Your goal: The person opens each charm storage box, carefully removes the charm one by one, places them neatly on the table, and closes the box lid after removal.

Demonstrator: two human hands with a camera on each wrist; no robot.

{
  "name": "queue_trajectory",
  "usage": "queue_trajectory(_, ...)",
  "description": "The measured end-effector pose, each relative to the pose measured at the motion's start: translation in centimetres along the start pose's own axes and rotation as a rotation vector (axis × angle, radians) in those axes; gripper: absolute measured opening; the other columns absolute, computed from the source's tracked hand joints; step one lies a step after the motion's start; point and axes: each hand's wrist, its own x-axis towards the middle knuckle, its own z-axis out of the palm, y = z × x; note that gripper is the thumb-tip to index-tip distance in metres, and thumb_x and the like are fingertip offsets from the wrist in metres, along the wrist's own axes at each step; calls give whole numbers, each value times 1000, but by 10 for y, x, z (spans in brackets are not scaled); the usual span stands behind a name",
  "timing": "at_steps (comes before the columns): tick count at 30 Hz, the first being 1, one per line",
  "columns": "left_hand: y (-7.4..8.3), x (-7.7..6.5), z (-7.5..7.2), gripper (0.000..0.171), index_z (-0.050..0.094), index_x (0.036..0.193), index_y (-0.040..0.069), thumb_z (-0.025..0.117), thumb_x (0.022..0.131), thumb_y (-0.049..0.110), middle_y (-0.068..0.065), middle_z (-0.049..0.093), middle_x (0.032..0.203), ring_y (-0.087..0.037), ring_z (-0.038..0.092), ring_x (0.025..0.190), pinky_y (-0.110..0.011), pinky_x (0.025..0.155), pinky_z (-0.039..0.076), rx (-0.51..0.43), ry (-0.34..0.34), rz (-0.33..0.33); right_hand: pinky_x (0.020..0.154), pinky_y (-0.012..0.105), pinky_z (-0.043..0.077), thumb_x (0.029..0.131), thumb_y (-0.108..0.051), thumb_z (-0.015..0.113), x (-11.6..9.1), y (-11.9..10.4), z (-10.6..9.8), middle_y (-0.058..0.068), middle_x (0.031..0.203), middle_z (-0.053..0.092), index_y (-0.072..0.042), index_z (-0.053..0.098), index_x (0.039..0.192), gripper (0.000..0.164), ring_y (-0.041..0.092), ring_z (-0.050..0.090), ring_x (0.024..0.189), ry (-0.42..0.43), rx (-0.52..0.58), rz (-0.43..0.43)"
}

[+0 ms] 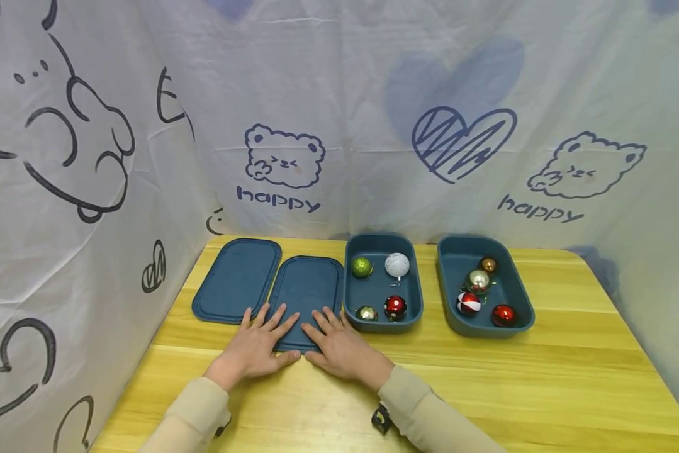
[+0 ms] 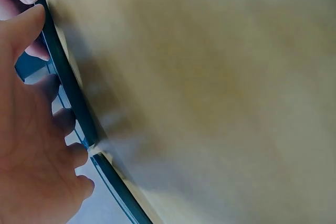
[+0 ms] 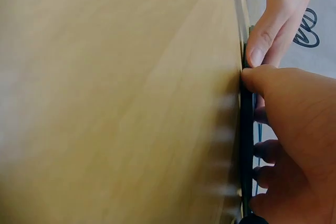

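Note:
Both hands lie palm down with fingers spread at the near end of a dark blue rectangular lid (image 1: 308, 289) flat on the table. My left hand (image 1: 254, 348) covers the lid's near left corner, and its outer fingertips overlap the edge of a second blue lid (image 1: 237, 280) to the left. My right hand (image 1: 343, 348) covers the near right corner, fingertips close to a blue box. In the left wrist view the thumb (image 2: 29, 24) meets the lid's near edge. The right wrist view has the right thumb (image 3: 257, 77) at that edge, close to the left thumb.
A blue box (image 1: 375, 292) right of the lids contains several Christmas baubles, including a white bauble (image 1: 397, 265) and a green bauble (image 1: 362, 267). Another blue box (image 1: 454, 264) further right holds more, with a red bauble (image 1: 504, 315) in front. Printed cloth hangs behind and at the sides.

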Motion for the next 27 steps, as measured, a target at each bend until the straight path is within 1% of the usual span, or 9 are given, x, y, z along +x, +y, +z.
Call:
queue_trajectory(7,-3,11,-2,80,34,167,23,50,103,67,-16,24,175,-51,17,161,-76,125,12,-5,-11,-3,127,62,29,112,-48,45,7,-2,-3,16,173,31,-20,38,166,61,40,26,161,3,-1,42)
queue_trajectory(14,-7,21,1,81,32,168,20,51,104,65,-18,22,175,-51,16,161,-74,126,14,-24,-5,4,129,56,29,111,-41,44,15,-6,-6,20,172,30,-14,38,165,61,43,24,161,-5,-1,79)
queue_trajectory(16,-8,24,1,80,32,168,19,51,104,64,-19,21,175,-52,16,160,-73,126,15,-37,-3,9,130,56,29,110,-40,44,19,-6,-7,21,172,29,-13,37,165,62,44,24,161,-8,0,89)
queue_trajectory(22,-11,29,-2,78,31,168,19,52,105,60,-21,21,175,-53,15,160,-71,127,16,-69,2,11,129,57,30,108,-40,45,28,-4,-6,23,171,29,-13,35,166,64,45,25,160,-13,-36,98)
queue_trajectory(27,-13,31,-2,78,31,168,19,53,105,60,-20,21,175,-53,16,160,-71,127,17,-75,-1,7,129,57,30,108,-41,45,31,-4,-5,23,172,29,-13,35,166,65,45,24,160,-14,-55,101)
